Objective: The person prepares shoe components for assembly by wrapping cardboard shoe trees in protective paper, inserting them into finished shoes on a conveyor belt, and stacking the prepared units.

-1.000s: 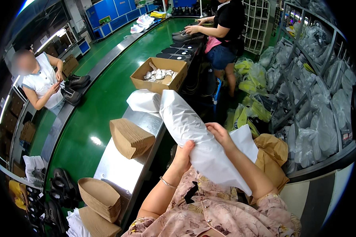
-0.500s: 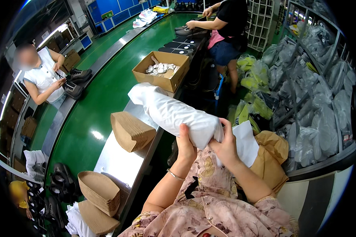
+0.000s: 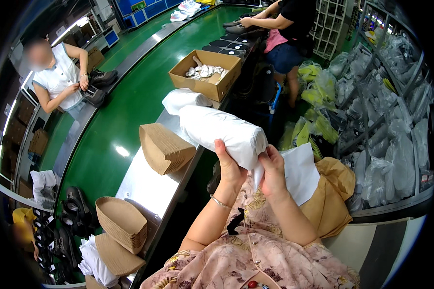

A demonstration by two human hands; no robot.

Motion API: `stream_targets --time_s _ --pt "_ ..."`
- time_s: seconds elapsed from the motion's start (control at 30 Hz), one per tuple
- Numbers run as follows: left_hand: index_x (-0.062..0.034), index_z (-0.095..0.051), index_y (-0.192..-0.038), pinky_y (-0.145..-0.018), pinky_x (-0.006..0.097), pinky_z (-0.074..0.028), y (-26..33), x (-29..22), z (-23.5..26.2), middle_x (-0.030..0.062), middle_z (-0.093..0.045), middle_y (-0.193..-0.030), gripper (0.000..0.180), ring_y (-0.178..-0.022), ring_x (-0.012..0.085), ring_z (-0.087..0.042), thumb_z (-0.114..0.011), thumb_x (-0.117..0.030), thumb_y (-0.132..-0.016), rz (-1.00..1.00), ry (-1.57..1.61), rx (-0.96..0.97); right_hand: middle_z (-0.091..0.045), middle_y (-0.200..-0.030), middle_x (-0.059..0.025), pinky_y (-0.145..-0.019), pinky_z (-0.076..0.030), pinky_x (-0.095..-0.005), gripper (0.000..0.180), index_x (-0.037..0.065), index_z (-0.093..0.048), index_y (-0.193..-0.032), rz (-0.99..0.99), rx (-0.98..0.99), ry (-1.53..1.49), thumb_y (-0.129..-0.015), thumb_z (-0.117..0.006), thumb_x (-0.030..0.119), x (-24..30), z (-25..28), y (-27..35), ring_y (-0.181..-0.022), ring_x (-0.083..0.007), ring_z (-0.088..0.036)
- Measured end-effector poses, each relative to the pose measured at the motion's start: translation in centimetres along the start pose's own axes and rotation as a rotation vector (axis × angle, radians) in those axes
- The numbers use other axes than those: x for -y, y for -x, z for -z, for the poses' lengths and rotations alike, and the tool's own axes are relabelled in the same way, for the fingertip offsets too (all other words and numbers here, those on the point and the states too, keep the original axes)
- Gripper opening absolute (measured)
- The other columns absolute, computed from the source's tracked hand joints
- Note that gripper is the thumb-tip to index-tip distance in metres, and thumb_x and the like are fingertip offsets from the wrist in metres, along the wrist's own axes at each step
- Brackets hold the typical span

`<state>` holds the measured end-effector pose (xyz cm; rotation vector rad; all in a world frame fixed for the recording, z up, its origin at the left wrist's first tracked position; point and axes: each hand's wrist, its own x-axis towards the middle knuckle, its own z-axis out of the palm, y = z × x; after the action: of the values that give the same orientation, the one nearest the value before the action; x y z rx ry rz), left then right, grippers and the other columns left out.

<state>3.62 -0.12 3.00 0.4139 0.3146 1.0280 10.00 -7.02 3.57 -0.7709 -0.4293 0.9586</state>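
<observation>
A long bundle wrapped in white paper (image 3: 222,127) is held out in front of my chest, its far end pointing up and left toward the bench. My left hand (image 3: 231,166) grips its near end from the left, thumb up along the side. At the right of that end my right hand (image 3: 273,168) has its fingers closed on the paper, and a small flap hangs below between the hands. Just beyond the bundle another white paper-wrapped piece (image 3: 184,99) shows, partly covered by it. What is inside the paper is hidden.
Stacks of brown cardboard inserts (image 3: 164,150) stand on the metal bench edge (image 3: 137,188). An open carton (image 3: 202,87) with crumpled paper sits farther along the green conveyor (image 3: 130,113). White sheets (image 3: 299,171) and brown paper (image 3: 330,200) lie at my right. Two co-workers handle shoes across and ahead.
The paper bundle now shows apart from the white piece behind it. My right fingers have shifted at its near end, where a flap now hangs down. The whole view has shifted slightly.
</observation>
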Motion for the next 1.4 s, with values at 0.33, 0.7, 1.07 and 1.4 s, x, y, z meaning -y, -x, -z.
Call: stream_targets --time_s 0.33,0.7,1.07,1.4 --pt "0.0039 -0.035 -0.127 -0.096 0.041 -0.041 -0.5 -2.5 3.6 0.0193 -0.051 -0.120 0.098 -0.111 0.0303 -0.051 -0.053 -0.072 -0.067 -0.112 -0.244 0.127 -0.055 -0.111 -0.0172 -0.089 -0.045 -0.0410 0.048 0.002 -0.038 -0.126 -0.241 0.141 -0.240 -0.081 -0.054 0.005 1.4 -0.1 -1.3 -0.102 -0.0244 -0.056" --pt "0.0047 -0.045 -0.117 -0.088 0.031 -0.042 0.1 -0.3 2.7 0.0097 -0.055 -0.111 0.070 -0.102 0.0173 -0.052 -0.075 -0.037 -0.070 -0.159 -0.424 0.214 -0.052 -0.118 -0.0126 -0.097 -0.039 -0.0377 0.042 0.002 -0.045 -0.120 -0.311 -0.018 -0.325 -0.093 -0.044 0.034 -1.0 3.1 -2.8 -0.110 -0.0237 -0.050" --pt "0.0054 -0.038 -0.123 -0.091 0.031 -0.040 -5.6 -5.8 1.1 0.0125 -0.051 -0.112 0.066 -0.103 0.0193 -0.050 -0.067 -0.035 -0.079 -0.273 -0.349 0.003 -0.042 -0.119 -0.0129 -0.095 -0.037 -0.0337 0.081 0.000 -0.028 -0.125 0.335 0.285 0.649 -0.064 -0.079 0.013 -2.5 -4.3 -7.8 -0.108 -0.0203 -0.045" --pt "0.0050 -0.006 -0.139 -0.105 0.041 -0.023 0.7 -9.2 1.3 0.0267 -0.026 -0.137 0.080 -0.129 0.0310 -0.029 -0.059 -0.001 -0.079 -0.902 -1.246 -0.027 -0.048 -0.117 -0.0194 -0.093 -0.039 -0.0370 0.084 -0.002 -0.030 -0.125 0.604 0.321 1.027 -0.062 -0.079 0.022 -9.5 -7.6 -22.9 -0.108 -0.0279 -0.049"
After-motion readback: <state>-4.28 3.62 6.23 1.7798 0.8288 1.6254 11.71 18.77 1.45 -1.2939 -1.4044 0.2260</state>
